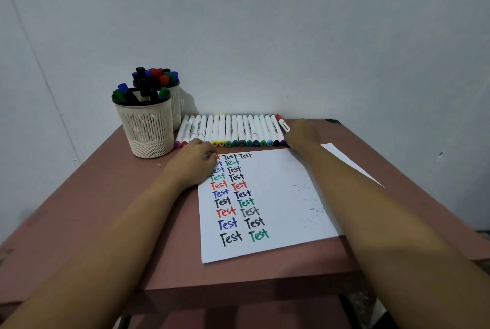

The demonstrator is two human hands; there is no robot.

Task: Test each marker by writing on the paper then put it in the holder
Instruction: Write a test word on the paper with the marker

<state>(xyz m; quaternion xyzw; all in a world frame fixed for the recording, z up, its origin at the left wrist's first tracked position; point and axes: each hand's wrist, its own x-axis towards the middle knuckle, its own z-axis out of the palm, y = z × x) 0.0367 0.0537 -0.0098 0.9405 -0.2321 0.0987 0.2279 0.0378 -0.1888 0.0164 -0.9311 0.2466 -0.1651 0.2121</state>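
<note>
1. Head view, looking down on a reddish-brown table (106, 196) set against a pale wall (265, 23).
2. The paper (278, 196) lies at the centre of the table, bearing two columns of the word "Test" in black, red, blue and green, plus a third "Test" on the top line. Faint ink specks mark its 3 o'clock side.
3. A second sheet (344, 159) shows as a corner from under the right forearm, at 2 o'clock of the paper.
4. A row of white markers (230, 129) lies side by side at 12 o'clock of the paper, against the wall, coloured caps toward the person.
5. One red-capped marker (282, 123) lies tilted at the 3 o'clock end of the row, touching the right hand.
6. Two cream lattice holders stand at 10 o'clock of the paper: the near holder (148, 127) and, just behind it, the far holder (176, 106). Both hold dark-capped markers, upright.
7. Left hand (193, 159): rests palm down on the paper's 11 o'clock corner, covering the first letters of the top lines. Fingers flat, gripping nothing.
8. Right hand (302, 133): blurred, at the 3 o'clock end of the row, back toward the camera. Fingers are hidden, so I cannot tell whether it grasps the red-capped marker; possibly only touching.
</note>
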